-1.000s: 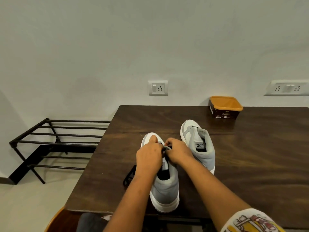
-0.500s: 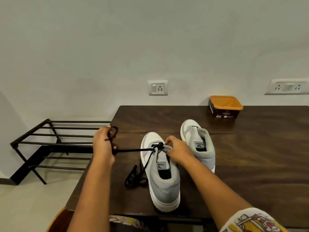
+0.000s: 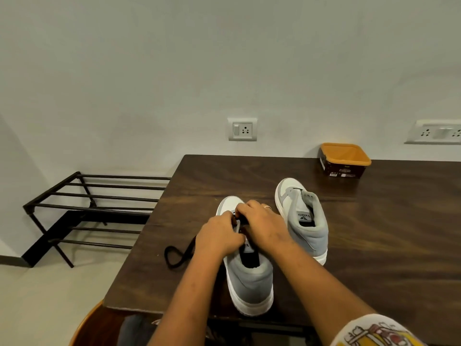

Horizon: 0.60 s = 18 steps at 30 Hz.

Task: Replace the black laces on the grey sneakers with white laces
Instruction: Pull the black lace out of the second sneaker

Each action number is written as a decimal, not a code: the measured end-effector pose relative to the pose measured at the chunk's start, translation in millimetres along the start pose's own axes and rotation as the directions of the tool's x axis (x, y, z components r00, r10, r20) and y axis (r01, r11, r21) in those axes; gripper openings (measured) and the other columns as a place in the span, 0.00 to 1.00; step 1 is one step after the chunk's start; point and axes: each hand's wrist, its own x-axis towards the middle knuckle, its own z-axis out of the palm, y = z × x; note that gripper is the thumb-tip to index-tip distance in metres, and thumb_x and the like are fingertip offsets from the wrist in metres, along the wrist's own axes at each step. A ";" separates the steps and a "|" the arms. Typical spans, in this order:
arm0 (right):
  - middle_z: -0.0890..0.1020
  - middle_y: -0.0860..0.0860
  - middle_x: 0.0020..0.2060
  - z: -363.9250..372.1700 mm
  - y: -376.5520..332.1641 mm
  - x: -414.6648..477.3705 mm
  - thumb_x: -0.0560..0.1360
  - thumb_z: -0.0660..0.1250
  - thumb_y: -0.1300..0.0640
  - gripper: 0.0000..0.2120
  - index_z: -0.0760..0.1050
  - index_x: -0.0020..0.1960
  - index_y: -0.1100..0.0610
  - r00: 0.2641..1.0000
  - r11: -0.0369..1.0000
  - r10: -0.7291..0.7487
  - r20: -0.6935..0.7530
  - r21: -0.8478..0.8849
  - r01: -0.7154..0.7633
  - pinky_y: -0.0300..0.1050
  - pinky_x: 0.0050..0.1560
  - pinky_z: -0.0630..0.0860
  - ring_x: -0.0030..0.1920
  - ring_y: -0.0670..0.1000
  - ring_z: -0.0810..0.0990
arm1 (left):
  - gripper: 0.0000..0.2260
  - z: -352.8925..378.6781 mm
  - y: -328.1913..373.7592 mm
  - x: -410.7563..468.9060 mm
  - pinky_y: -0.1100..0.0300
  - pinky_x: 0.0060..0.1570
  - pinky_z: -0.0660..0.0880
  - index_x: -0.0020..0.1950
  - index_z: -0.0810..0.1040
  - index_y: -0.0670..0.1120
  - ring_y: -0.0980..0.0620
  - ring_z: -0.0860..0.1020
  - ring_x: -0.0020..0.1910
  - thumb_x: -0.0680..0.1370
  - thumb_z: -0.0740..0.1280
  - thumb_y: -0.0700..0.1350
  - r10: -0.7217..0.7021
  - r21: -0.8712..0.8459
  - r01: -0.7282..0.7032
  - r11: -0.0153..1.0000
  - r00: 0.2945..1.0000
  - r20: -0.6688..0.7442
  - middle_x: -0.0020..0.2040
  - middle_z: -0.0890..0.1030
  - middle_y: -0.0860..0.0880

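Two grey and white sneakers stand on the dark wooden table [image 3: 374, 233]. The near sneaker [image 3: 249, 283] has its heel toward me; both my hands meet over its lace area. My left hand [image 3: 219, 238] has curled fingers pinching the black lace [image 3: 178, 255] at the eyelets. My right hand [image 3: 262, 226], a ring on one finger, also has its fingertips on the lace there. The loose part of the lace trails in a loop on the table left of the shoe. The far sneaker [image 3: 303, 218] stands to the right with no lace visible. No white laces are in view.
An orange-rimmed dark tub [image 3: 345, 159] sits at the table's back edge by the wall. A black metal rack [image 3: 94, 211] stands on the floor to the left. The table's near left corner is close to the lace loop. A chair edge [image 3: 84, 325] shows below.
My left hand, which had pulled a length of black lace out to the left, has come back to the eyelets. The pulled lace now lies slack on the table.
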 end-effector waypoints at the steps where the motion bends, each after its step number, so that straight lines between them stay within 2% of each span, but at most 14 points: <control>1: 0.73 0.50 0.54 -1.0 -1.8 0.0 0.76 0.61 0.56 0.08 0.70 0.55 0.51 0.999 0.999 -0.030 -0.019 -0.036 0.029 0.46 0.41 0.68 0.55 0.55 0.71 | 0.13 0.7 1.7 -1.5 0.54 0.49 0.75 0.55 0.74 0.46 0.44 0.77 0.52 0.72 0.66 0.48 -0.007 -0.006 0.006 1.000 0.998 -0.064 0.54 0.79 0.45; 4: 0.73 0.50 0.54 -0.4 -4.7 2.0 0.78 0.59 0.57 0.06 0.71 0.54 0.52 0.998 0.993 -0.051 -0.036 -0.105 0.047 0.46 0.39 0.67 0.57 0.54 0.71 | 0.07 3.5 6.3 -1.6 0.57 0.44 0.72 0.47 0.76 0.44 0.42 0.78 0.49 0.73 0.65 0.46 -0.031 -0.065 0.019 0.998 0.981 -0.189 0.49 0.80 0.43; 9: 0.75 0.53 0.53 1.2 -8.9 3.3 0.79 0.59 0.58 0.05 0.72 0.52 0.56 0.999 0.983 -0.041 -0.014 -0.181 0.038 0.47 0.38 0.65 0.52 0.57 0.76 | 0.07 2.6 3.8 0.4 0.58 0.45 0.68 0.45 0.79 0.44 0.43 0.77 0.51 0.75 0.65 0.47 -0.119 -0.188 0.080 0.979 0.972 -0.204 0.48 0.81 0.45; 12: 0.79 0.55 0.47 0.7 -6.7 5.5 0.77 0.60 0.58 0.02 0.70 0.45 0.54 0.998 0.998 0.059 -0.021 0.032 -0.058 0.48 0.39 0.68 0.47 0.61 0.77 | 0.06 0.9 1.5 0.7 0.59 0.45 0.68 0.42 0.78 0.46 0.44 0.77 0.50 0.75 0.65 0.47 -0.166 -0.251 0.115 0.961 0.967 -0.192 0.47 0.81 0.46; 14: 0.80 0.57 0.43 -1.3 -0.9 8.1 0.77 0.60 0.58 0.05 0.67 0.43 0.53 0.963 0.932 0.259 -0.076 0.280 -0.229 0.50 0.41 0.73 0.44 0.61 0.77 | 0.04 -1.7 -0.5 1.6 0.59 0.46 0.68 0.43 0.77 0.48 0.45 0.76 0.48 0.76 0.64 0.46 -0.190 -0.283 0.135 0.949 0.966 -0.174 0.47 0.80 0.47; 15: 0.80 0.57 0.41 -2.6 3.5 8.6 0.77 0.59 0.59 0.05 0.67 0.43 0.52 0.914 0.822 0.401 -0.067 0.467 -0.326 0.50 0.41 0.75 0.41 0.60 0.78 | 0.04 -3.0 -1.5 2.1 0.59 0.47 0.69 0.43 0.78 0.48 0.46 0.75 0.48 0.76 0.65 0.45 -0.201 -0.298 0.147 0.943 0.967 -0.158 0.46 0.79 0.48; 16: 0.79 0.58 0.40 -3.3 6.9 9.5 0.78 0.57 0.62 0.06 0.67 0.44 0.53 0.847 0.625 0.532 0.013 0.668 -0.403 0.48 0.37 0.77 0.38 0.58 0.79 | 0.04 -3.9 -2.3 3.0 0.59 0.48 0.70 0.44 0.79 0.48 0.47 0.75 0.48 0.75 0.65 0.44 -0.210 -0.317 0.157 0.935 0.968 -0.139 0.45 0.78 0.48; 17: 0.78 0.58 0.38 -4.3 7.6 9.9 0.78 0.53 0.65 0.08 0.66 0.46 0.54 0.784 0.357 0.599 0.162 0.823 -0.443 0.45 0.32 0.77 0.33 0.55 0.78 | 0.04 -4.1 -2.8 4.1 0.58 0.49 0.71 0.44 0.79 0.48 0.47 0.76 0.49 0.75 0.65 0.44 -0.215 -0.332 0.164 0.929 0.969 -0.124 0.45 0.78 0.49; 18: 0.77 0.59 0.38 -4.4 8.5 10.2 0.78 0.50 0.67 0.10 0.64 0.48 0.54 0.745 0.125 0.600 0.290 0.886 -0.446 0.43 0.28 0.76 0.30 0.54 0.78 | 0.04 -4.0 -3.1 4.8 0.57 0.50 0.72 0.44 0.79 0.48 0.46 0.76 0.50 0.75 0.65 0.44 -0.216 -0.337 0.166 0.927 0.970 -0.115 0.45 0.78 0.49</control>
